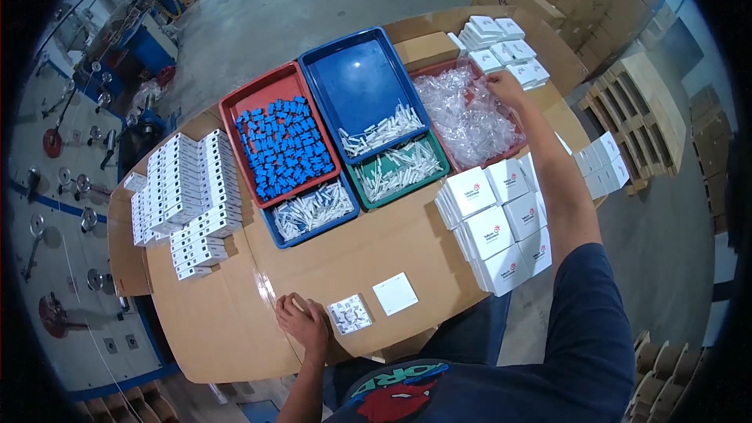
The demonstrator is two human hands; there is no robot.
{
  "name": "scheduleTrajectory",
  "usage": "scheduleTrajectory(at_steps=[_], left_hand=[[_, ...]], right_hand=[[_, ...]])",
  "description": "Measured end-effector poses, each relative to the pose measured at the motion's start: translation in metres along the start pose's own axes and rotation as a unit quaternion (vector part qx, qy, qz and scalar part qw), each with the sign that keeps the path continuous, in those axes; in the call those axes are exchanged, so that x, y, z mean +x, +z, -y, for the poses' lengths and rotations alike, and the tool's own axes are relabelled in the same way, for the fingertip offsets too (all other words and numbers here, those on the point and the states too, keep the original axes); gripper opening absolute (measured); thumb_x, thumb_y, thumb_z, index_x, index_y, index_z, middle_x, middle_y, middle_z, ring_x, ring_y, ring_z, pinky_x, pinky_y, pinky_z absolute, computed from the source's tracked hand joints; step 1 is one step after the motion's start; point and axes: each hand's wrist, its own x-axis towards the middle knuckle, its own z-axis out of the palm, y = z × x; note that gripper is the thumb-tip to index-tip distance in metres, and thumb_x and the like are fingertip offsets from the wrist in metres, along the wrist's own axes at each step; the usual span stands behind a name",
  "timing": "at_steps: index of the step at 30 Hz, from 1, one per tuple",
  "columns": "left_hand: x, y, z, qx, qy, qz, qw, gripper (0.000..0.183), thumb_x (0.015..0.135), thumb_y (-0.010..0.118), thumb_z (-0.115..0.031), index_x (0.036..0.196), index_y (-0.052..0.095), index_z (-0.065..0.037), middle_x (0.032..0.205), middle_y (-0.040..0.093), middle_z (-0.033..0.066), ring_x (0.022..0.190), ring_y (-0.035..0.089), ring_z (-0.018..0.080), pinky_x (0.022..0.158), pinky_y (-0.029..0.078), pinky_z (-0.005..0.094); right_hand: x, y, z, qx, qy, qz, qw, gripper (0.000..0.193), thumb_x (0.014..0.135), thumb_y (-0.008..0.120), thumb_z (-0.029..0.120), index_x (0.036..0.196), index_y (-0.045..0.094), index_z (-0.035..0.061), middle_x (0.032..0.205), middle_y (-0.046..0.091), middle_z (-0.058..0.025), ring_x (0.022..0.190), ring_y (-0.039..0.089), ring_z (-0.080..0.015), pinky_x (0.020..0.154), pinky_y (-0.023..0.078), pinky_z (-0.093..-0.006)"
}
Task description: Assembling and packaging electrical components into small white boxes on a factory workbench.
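Note:
My left hand (303, 324) rests on the cardboard table top with its fingers loosely bent and apart, holding nothing. Just right of it lies a small white square housing (350, 315), its inner side with grey parts facing up. A flat white square plate (395, 294) lies beside that. My right arm stretches to the far right, where my right hand (506, 88) is at the edge of a red tray (523, 141) heaped with clear plastic bags (466, 113). Its fingers are drawn together on a bag; the fingertips are partly hidden.
A red tray (227, 106) holds blue connectors (282, 145). Blue (352, 70) and green (444, 158) trays hold small white pieces. White boxes are stacked left (176, 188), near right (501, 227) and far right (517, 51). Cartons (556, 0) and a wooden pallet (638, 117) stand beyond.

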Motion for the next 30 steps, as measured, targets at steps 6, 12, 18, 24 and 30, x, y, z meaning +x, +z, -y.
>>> scheduleTrajectory(at_steps=[6, 12, 18, 24, 30], left_hand=[[-0.003, 0.004, 0.004, -0.011, 0.021, -0.029, 0.999, 0.045, 0.092, 0.067, -0.022, 0.132, 0.056, -0.003, 0.14, 0.05, 0.0212, 0.135, 0.044, 0.0406, 0.115, 0.031, 0.0543], [-0.006, 0.005, 0.007, -0.006, 0.012, -0.027, 1.0, 0.045, 0.092, 0.068, -0.022, 0.132, 0.055, -0.004, 0.14, 0.048, 0.0201, 0.138, 0.04, 0.04, 0.117, 0.028, 0.0552], [-0.005, 0.01, 0.008, -0.001, 0.026, -0.042, 0.999, 0.043, 0.094, 0.067, -0.023, 0.132, 0.056, -0.006, 0.14, 0.049, 0.018, 0.136, 0.042, 0.0383, 0.116, 0.03, 0.0528], [-0.009, 0.002, 0.007, -0.008, 0.028, -0.044, 0.999, 0.044, 0.094, 0.068, -0.022, 0.133, 0.056, -0.005, 0.139, 0.049, 0.0181, 0.136, 0.042, 0.0379, 0.115, 0.03, 0.0524], [-0.012, -0.003, 0.01, -0.212, -0.011, -0.07, 0.975, 0.044, 0.095, 0.068, -0.014, 0.135, 0.055, -0.001, 0.137, 0.052, 0.02, 0.134, 0.045, 0.0355, 0.115, 0.032, 0.0479]], right_hand=[[-0.016, -0.002, 0.009, 0.044, 0.023, -0.051, 0.997, 0.022, 0.084, 0.077, 0.018, 0.099, 0.079, 0.003, 0.086, 0.076, -0.0132, 0.08, 0.071, -0.0215, 0.076, 0.055, -0.0364], [-0.029, 0.007, 0.01, 0.113, 0.026, -0.104, 0.988, 0.019, 0.082, 0.08, 0.02, 0.092, 0.079, 0.0033, 0.087, 0.077, -0.0124, 0.079, 0.073, -0.022, 0.074, 0.056, -0.0368], [-0.03, 0.008, -0.011, 0.145, 0.062, -0.131, 0.979, 0.016, 0.082, 0.082, 0.017, 0.09, 0.078, 0.0034, 0.084, 0.077, -0.0102, 0.077, 0.071, -0.0191, 0.071, 0.055, -0.0344], [-0.053, -0.008, 0.027, 0.309, 0.118, -0.059, 0.942, 0.02, 0.089, 0.081, 0.017, 0.1, 0.076, 0.0015, 0.091, 0.074, -0.006, 0.078, 0.07, -0.0146, 0.069, 0.057, -0.0301], [-0.123, -0.042, 0.116, 0.425, 0.064, 0.037, 0.902, 0.021, 0.094, 0.076, 0.015, 0.109, 0.072, 0.0017, 0.102, 0.073, -0.0054, 0.087, 0.07, -0.0136, 0.073, 0.06, -0.0291]])
